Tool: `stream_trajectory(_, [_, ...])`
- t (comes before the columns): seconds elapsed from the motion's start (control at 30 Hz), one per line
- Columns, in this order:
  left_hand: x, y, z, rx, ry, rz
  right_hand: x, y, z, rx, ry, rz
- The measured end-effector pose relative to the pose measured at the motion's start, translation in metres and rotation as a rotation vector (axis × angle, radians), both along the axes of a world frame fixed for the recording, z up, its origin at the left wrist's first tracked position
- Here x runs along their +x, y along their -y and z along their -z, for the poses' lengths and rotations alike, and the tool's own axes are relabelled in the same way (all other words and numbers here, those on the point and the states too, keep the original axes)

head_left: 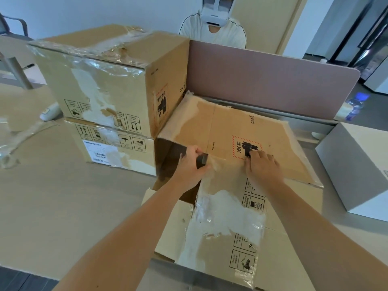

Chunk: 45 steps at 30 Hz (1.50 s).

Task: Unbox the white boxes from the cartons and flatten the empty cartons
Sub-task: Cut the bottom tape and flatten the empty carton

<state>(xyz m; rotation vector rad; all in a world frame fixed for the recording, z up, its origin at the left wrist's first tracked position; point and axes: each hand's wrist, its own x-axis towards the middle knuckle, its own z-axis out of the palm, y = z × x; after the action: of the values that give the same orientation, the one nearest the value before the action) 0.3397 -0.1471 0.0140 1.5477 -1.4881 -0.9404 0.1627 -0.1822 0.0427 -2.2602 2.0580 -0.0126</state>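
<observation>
While left hand [192,162] fingers pinch small black tool, right hand [262,164] fingers press flat on carton [241,131] flap edge.

Both bare forearms are reaching forward from the bottom edge, converging slightly. The left hand [190,164] is curling its fingers and thumb around a small dark object. The right hand [263,165] is lying palm down, fingers fairly straight and pressing flat.
</observation>
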Motion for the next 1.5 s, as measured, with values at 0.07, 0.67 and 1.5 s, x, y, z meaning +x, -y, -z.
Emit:
stream_trajectory(0.07, [-0.003,0.001,0.003,0.001,-0.062,0.03,0.0,0.002,-0.001,-0.001,-0.012,-0.01])
stream_trajectory(0.67, [0.015,0.016,-0.027,-0.047,0.494,0.226,-0.008,0.008,-0.002,0.008,-0.028,-0.061])
stream_trajectory(1.5, [-0.031,0.087,0.087,0.306,1.054,0.274,-0.026,0.052,0.113,0.306,-0.017,-0.099])
